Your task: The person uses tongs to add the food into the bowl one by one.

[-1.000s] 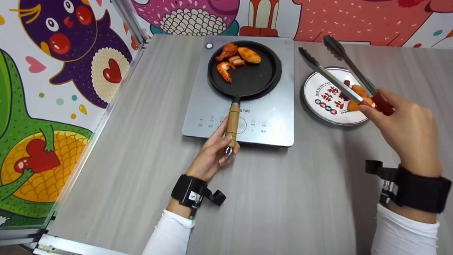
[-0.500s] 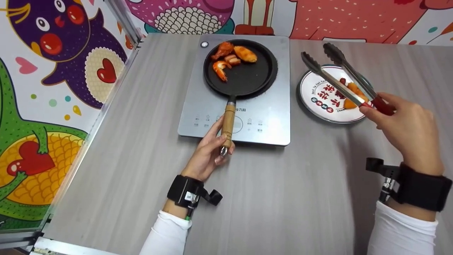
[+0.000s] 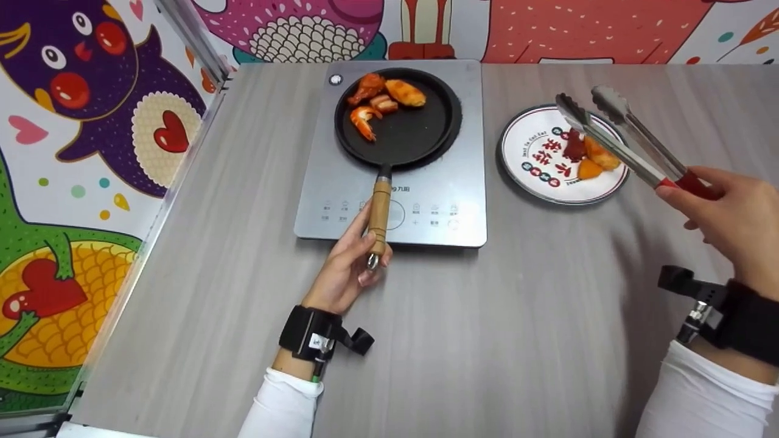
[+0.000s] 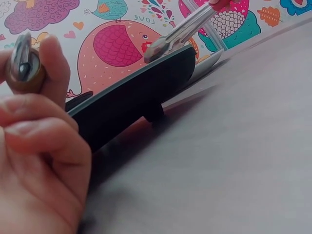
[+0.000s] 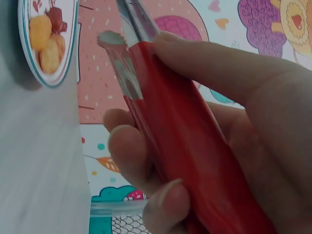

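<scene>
My left hand (image 3: pixel 347 267) grips the wooden handle of a black frying pan (image 3: pixel 414 137), which is on a silver induction cooktop (image 3: pixel 316 207). In the pan lie a drumstick (image 3: pixel 367 89), a golden wing-like piece (image 3: pixel 406 93), a layered meat piece (image 3: pixel 384 104) and a shrimp (image 3: pixel 364 122). My right hand (image 3: pixel 739 213) holds metal tongs (image 3: pixel 633 155) by their red handles, also large in the right wrist view. Their tips are apart with nothing between them, over the right side of a white plate (image 3: pixel 517 152). Golden food pieces (image 3: pixel 599 159) and a dark red piece (image 3: pixel 573 145) lie on that plate.
The grey wood-grain table (image 3: pixel 462 340) carries the cooktop and plate. A cartoon-painted wall (image 3: pixel 584 30) rises behind it, and another painted panel (image 3: pixel 67 201) with a metal frame borders the left side.
The tongs and right hand have moved right relative to the plate, uncovering more of the food on it. The camera view has shifted slightly right; the left hand keeps its hold on the pan.
</scene>
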The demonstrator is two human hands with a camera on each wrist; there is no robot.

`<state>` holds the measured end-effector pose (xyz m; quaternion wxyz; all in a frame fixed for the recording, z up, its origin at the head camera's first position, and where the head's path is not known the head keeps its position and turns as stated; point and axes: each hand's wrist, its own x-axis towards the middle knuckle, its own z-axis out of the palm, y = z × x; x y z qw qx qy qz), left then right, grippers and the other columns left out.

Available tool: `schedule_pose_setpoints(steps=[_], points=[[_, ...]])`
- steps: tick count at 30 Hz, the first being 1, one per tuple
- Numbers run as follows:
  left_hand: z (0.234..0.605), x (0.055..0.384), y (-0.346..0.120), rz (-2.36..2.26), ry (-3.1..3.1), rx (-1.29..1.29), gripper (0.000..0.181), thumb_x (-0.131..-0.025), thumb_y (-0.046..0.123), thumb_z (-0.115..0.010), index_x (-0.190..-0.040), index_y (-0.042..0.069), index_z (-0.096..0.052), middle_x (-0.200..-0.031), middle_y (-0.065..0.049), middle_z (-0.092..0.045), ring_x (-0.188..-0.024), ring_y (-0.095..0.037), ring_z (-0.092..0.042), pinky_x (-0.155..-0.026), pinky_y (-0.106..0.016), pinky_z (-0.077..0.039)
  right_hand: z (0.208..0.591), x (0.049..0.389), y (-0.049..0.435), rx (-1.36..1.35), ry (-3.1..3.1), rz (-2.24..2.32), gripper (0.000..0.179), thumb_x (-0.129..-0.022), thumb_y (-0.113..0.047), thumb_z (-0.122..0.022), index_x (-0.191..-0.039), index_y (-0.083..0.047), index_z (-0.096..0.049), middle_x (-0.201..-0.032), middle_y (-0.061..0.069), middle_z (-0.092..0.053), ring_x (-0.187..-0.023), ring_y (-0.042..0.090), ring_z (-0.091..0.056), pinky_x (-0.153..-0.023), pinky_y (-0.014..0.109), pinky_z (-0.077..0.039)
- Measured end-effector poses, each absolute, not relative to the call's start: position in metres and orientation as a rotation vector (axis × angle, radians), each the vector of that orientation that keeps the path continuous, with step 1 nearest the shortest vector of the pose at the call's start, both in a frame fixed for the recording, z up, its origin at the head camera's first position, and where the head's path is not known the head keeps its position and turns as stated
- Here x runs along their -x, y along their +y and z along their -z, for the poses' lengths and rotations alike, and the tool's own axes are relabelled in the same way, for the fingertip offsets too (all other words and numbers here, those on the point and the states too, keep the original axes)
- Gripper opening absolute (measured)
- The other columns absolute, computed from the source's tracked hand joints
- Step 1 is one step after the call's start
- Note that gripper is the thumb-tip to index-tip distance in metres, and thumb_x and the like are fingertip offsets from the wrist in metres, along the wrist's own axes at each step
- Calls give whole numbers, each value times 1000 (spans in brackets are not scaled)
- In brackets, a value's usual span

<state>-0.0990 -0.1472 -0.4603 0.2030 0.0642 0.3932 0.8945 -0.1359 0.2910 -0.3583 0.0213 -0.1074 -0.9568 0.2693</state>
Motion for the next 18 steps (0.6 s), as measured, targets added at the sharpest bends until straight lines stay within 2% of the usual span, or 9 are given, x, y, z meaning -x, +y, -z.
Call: schedule_pose_setpoints(steps=[4, 12, 15, 18], points=[[463, 98, -148, -2500, 1094, -179, 54, -92, 17, -47, -139, 35, -26, -76, -9, -56, -63, -13, -50, -39, -16, -32, 362, 133, 299, 341, -3006, -857, 72, -79, -54, -55, -126, 1, -47, -86, 21, -56, -48, 12, -49, -38, 27, -42], [463, 98, -147, -2504, 1087, -179, 54, -93, 17, -46, -139, 35, -26, -76, -8, -55, -64, -13, -51, -39, -16, -31, 365, 132, 309, 363, -3110, -849, 82, -79, -58, -52, -130, 5, -39, -97, 31, -52, -53, 16, -52, -41, 30, -44], [461, 98, -147, -2497, 1091, -187, 54, -93, 17, -46, -139, 35, -26, -76, -8, -56, -64, -13, -50, -39, -15, -31, 364, 128, 310, 384, -3122, -851, 82, -81, -54, -52, -132, 7, -35, -97, 33, -50, -53, 15, -51, -40, 29, -43], [459, 99, -148, -2491, 1104, -197, 54, -93, 18, -46, -140, 35, -26, -77, -8, -55, -64, -13, -50, -39, -15, -31, 363, 124, 308, 357, -3122, -826, 80, -81, -52, -54, -130, 9, -36, -94, 33, -51, -52, 15, -51, -39, 28, -42]])
